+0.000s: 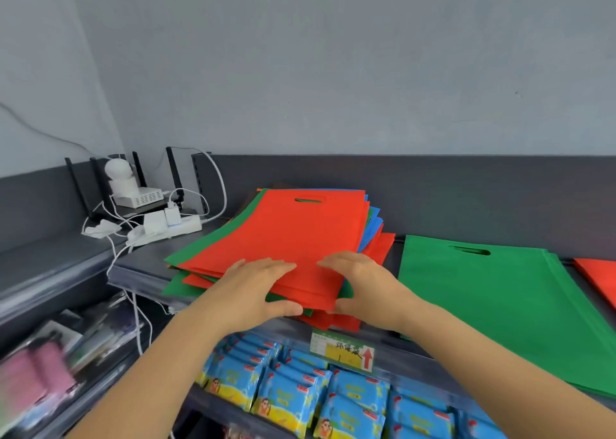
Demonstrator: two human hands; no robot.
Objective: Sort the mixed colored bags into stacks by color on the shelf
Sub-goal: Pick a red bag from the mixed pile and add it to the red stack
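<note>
- While the mixed pile [372, 226] of red, green and blue bags lies fanned out on the shelf [140, 267], its top red bag [293, 232] sits slightly askew, with the cut-out handle at the far end.
- The left hand [256, 285] grips that bag's near edge, fingers flat on top and thumb curled under.
- The right hand [360, 282] pinches the same edge just beside it, thumb below.
- Right of the pile a green stack [493, 305] lies flat, and beyond it a red stack [600, 278] shows at the frame's edge.
- Left of the pile sits a white power strip [166, 232].
- Below the pile are blue packets [293, 392] and a price label [343, 352].
</note>
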